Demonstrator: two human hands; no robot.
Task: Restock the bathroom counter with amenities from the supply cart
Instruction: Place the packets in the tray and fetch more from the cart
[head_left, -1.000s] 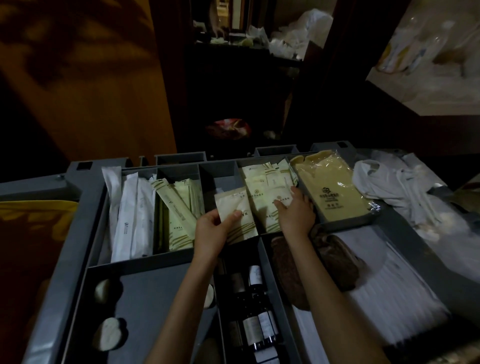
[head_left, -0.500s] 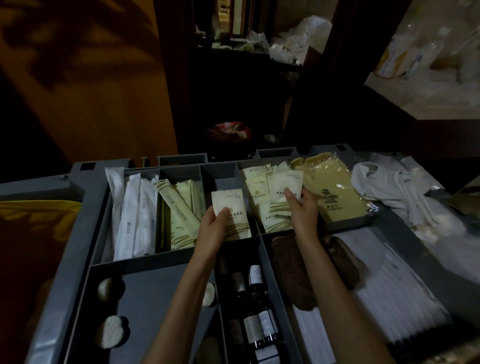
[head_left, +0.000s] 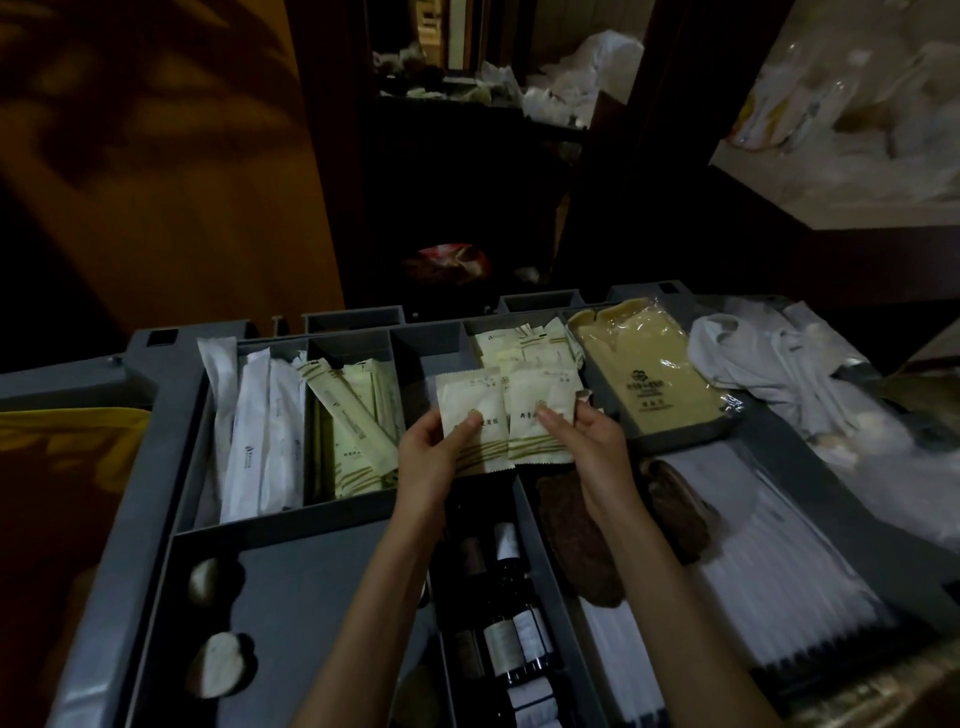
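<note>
Left hand (head_left: 431, 457) and right hand (head_left: 587, 441) each pinch a packet (head_left: 470, 415); loose thumbs could drop one into the cart (head_left: 156, 415).

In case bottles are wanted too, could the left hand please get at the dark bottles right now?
Probably not yet: the left hand pinches a sachet, so its fingers are busy. Otherwise the way looks free: the dark bottles lie uncovered in an open compartment just below its wrist.

Over the grey supply cart (head_left: 171, 431), the left hand (head_left: 434, 462) pinches one cream sachet (head_left: 470, 415). The right hand (head_left: 587, 441) pinches a second sachet (head_left: 540, 410) just beside it, edges overlapping.
</note>
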